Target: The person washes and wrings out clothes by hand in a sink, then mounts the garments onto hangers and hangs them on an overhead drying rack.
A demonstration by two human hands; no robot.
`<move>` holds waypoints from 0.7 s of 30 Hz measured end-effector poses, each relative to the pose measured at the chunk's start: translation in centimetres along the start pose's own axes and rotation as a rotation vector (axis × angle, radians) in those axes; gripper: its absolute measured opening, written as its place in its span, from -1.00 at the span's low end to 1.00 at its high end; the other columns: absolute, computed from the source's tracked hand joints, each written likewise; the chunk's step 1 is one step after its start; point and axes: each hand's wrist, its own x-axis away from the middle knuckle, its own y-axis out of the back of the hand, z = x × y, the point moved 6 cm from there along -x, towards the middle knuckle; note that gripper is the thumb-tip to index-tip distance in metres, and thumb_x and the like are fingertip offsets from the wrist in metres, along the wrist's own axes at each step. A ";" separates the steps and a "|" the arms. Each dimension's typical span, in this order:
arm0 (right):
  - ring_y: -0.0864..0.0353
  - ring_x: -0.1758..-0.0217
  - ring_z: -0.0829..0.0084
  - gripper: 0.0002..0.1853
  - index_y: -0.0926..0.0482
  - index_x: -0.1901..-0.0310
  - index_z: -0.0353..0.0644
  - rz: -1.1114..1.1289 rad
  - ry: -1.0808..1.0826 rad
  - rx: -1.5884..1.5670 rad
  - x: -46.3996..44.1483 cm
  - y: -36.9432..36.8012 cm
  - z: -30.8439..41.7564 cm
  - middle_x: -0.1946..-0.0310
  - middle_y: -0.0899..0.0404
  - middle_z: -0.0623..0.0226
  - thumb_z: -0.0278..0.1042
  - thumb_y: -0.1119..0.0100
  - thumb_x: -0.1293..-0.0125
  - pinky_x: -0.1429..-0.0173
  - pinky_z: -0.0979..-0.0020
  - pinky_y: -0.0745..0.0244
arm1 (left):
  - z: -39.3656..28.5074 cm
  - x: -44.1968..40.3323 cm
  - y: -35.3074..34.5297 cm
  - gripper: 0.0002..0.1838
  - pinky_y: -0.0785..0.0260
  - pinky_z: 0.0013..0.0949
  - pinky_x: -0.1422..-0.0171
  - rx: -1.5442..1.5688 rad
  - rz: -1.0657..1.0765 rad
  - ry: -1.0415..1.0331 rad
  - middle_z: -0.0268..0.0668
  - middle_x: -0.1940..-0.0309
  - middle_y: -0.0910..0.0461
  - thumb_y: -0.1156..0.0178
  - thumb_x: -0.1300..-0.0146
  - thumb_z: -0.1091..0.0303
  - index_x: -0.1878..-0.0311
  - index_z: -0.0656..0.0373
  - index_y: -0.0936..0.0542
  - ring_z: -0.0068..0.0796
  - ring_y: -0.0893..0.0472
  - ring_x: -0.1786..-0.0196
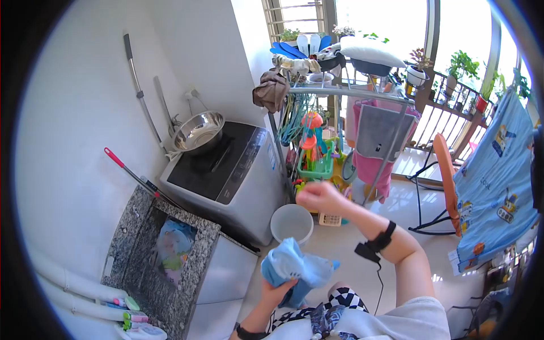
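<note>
Grip of the left hand [277, 291] is closed on the blue cloth [296, 266] near the bucket [292, 222], the right hand [321, 197] is curled closed near its rim, apparently empty, and the cloth, presumably light and limp, is best held by bunched folds.

Bright daylight thru windows [462, 34], o/exposed there, w/ dark fisheye edges.
</note>
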 end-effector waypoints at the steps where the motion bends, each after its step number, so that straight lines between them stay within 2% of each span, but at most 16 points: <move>1: -0.48 0.45 0.62 -0.72 -0.63 0.35 -0.26 -0.178 -0.064 -0.053 -3.0 2.4 -2.2 0.53 -0.56 0.40 -0.17 -0.18 -0.23 0.35 0.48 -0.40 | 0.1 -0.1 1.0 -0.29 -0.35 -0.29 -0.17 -0.009 -0.032 0.032 -0.28 0.01 -0.52 -0.41 0.15 0.61 -0.16 0.19 -0.37 -0.41 -0.51 -0.06; 2: -0.47 0.45 0.63 -0.74 -0.62 0.32 -0.27 -0.298 0.006 -0.004 -5.9 5.2 -3.2 0.53 -0.55 0.42 -0.20 -0.20 -0.21 0.36 0.49 -0.40 | 0.0 -0.4 1.6 -0.29 -0.35 -0.29 -0.17 -0.008 -0.034 0.026 -0.28 0.01 -0.52 -0.41 0.15 0.61 -0.16 0.19 -0.37 -0.41 -0.51 -0.06; 4: -0.50 0.44 0.61 -0.75 -0.63 0.30 -0.27 -0.506 0.016 -0.033 -12.6 10.5 -8.7 0.48 -0.60 0.39 -0.22 -0.20 -0.18 0.33 0.49 -0.41 | -0.6 -1.1 3.1 -0.23 -0.36 -0.26 -0.16 -0.025 -0.110 -0.069 -0.27 0.02 -0.53 -0.43 0.24 0.65 -0.16 0.21 -0.37 -0.40 -0.53 -0.04; 5: -0.56 0.41 0.55 -0.73 -0.62 0.25 -0.27 -0.541 -0.073 -0.159 -15.1 12.7 -9.7 0.43 -0.63 0.33 -0.22 -0.19 -0.17 0.27 0.45 -0.45 | 0.1 -1.2 4.3 -0.22 -0.36 -0.25 -0.16 -0.085 -0.143 -0.043 -0.26 0.01 -0.53 -0.42 0.25 0.65 -0.17 0.21 -0.36 -0.39 -0.53 -0.04; 6: -0.59 0.38 0.51 -0.71 -0.62 0.22 -0.26 -0.632 0.018 -0.081 -18.8 15.4 -11.9 0.41 -0.64 0.29 -0.20 -0.19 -0.16 0.23 0.44 -0.47 | 0.3 -1.7 5.3 -0.20 -0.35 -0.25 -0.17 -0.141 -0.179 -0.019 -0.24 0.01 -0.53 -0.42 0.26 0.66 -0.17 0.22 -0.36 -0.38 -0.53 -0.04; 7: -0.62 0.36 0.46 -0.68 -0.61 0.18 -0.26 -0.717 0.106 -0.003 -22.2 17.5 -14.6 0.38 -0.65 0.25 -0.18 -0.18 -0.16 0.19 0.44 -0.49 | -0.6 -1.9 5.3 -0.18 -0.34 -0.24 -0.18 -0.057 -0.208 0.009 -0.21 -0.01 -0.52 -0.40 0.28 0.67 -0.20 0.25 -0.33 -0.37 -0.52 -0.05; 8: -0.62 0.36 0.46 -0.68 -0.61 0.18 -0.26 -0.706 0.123 -0.006 -24.7 18.8 -15.3 0.38 -0.65 0.25 -0.18 -0.18 -0.16 0.19 0.44 -0.49 | -0.2 -1.6 6.5 -0.16 -0.31 -0.25 -0.20 -0.007 -0.341 -0.025 -0.20 -0.02 -0.50 -0.39 0.28 0.63 -0.22 0.27 -0.30 -0.36 -0.51 -0.06; 9: -0.63 0.30 0.36 -0.65 -0.60 0.16 -0.26 -0.782 0.045 0.005 -27.2 20.5 -15.9 0.35 -0.65 0.19 -0.14 -0.17 -0.16 0.14 0.39 -0.49 | -4.4 -0.5 4.5 -0.46 -0.26 -0.24 -0.26 -0.201 -0.426 0.053 -0.13 0.03 -0.52 -0.31 0.07 0.53 -0.07 0.33 -0.44 -0.25 -0.50 -0.06; 10: -0.64 0.24 0.27 -0.61 -0.59 0.14 -0.27 -0.855 -0.053 0.006 -29.0 21.5 -17.4 0.31 -0.65 0.12 -0.10 -0.16 -0.16 0.09 0.34 -0.49 | -2.4 -0.4 6.3 -0.20 -0.21 -0.31 -0.29 -0.100 -0.486 0.128 -0.18 -0.11 -0.41 -0.41 0.19 0.55 -0.23 0.33 -0.31 -0.34 -0.42 -0.15; 11: -0.64 0.24 0.27 -0.61 -0.59 0.14 -0.27 -0.851 -0.048 -0.013 -31.2 22.2 -18.7 0.31 -0.65 0.12 -0.10 -0.16 -0.16 0.09 0.34 -0.49 | -4.1 -0.7 5.9 -0.22 -0.21 -0.29 -0.28 -0.187 -0.523 0.099 -0.17 -0.06 -0.45 -0.38 0.17 0.56 -0.22 0.34 -0.31 -0.32 -0.45 -0.13; 14: -0.57 0.03 0.06 -0.55 -0.60 0.11 -0.21 -0.834 -0.203 0.243 -36.1 24.0 -21.6 0.19 -0.61 0.00 0.02 -0.16 -0.15 -0.04 0.18 -0.42 | -6.3 -1.4 5.5 -0.14 -0.12 -0.31 -0.34 -0.294 -0.633 0.024 -0.13 -0.17 -0.34 -0.35 0.16 0.57 -0.29 0.36 -0.20 -0.31 -0.35 -0.22; 17: -0.58 0.04 0.09 -0.55 -0.59 0.05 -0.16 -0.785 -0.289 0.213 -37.3 23.8 -22.7 0.20 -0.62 0.04 0.00 -0.16 -0.15 -0.03 0.21 -0.43 | -6.6 -2.2 5.2 -0.09 -0.03 -0.33 -0.39 -0.339 -0.732 -0.035 -0.11 -0.25 -0.22 -0.33 0.13 0.58 -0.34 0.36 -0.10 -0.32 -0.25 -0.29; 18: -0.63 0.14 0.20 -0.58 -0.63 0.16 -0.16 -0.951 -0.115 0.065 -37.3 23.6 -22.2 0.30 -0.65 0.09 0.02 -0.24 -0.09 0.06 0.26 -0.47 | -6.8 -2.6 5.1 -0.10 -0.05 -0.33 -0.37 -0.360 -0.752 -0.083 -0.12 -0.23 -0.25 -0.32 0.11 0.59 -0.34 0.36 -0.10 -0.33 -0.28 -0.26; 21: -0.63 0.18 0.26 -0.62 -0.61 0.09 -0.10 -0.886 -0.123 0.119 -37.2 23.3 -22.4 0.33 -0.65 0.13 -0.09 -0.25 -0.09 0.09 0.30 -0.47 | -7.2 -3.6 3.9 -0.13 -0.11 -0.34 -0.34 -0.306 -0.787 -0.112 -0.15 -0.19 -0.29 -0.30 0.09 0.62 -0.34 0.36 -0.12 -0.36 -0.34 -0.20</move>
